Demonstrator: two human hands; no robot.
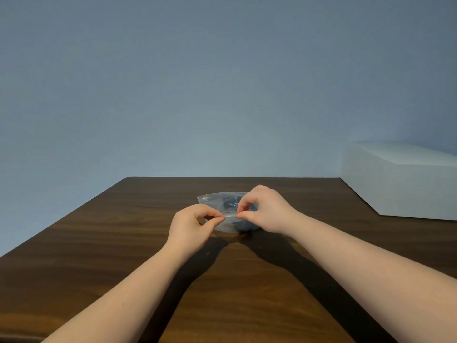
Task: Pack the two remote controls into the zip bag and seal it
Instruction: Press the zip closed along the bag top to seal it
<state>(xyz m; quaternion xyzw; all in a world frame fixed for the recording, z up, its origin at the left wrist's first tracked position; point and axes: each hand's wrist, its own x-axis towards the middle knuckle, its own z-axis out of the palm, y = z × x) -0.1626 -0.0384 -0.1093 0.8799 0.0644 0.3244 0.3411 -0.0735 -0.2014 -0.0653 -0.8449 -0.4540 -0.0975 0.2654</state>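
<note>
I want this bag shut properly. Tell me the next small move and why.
Probably slide the pinches outward along the zip strip, pressing as they go. Both the left hand and the right hand pinch the near edge of the zip bag close together at its middle, dark contents already lie inside, and whether the ends are sealed cannot be told.

A dark brown, wood-grained desk [123,231] with a rounded far left corner is seen. A clear zip bag [230,225] with dark contents is rested on it near the middle, toward the far edge. A white box [400,184] is set at the far right corner.
</note>
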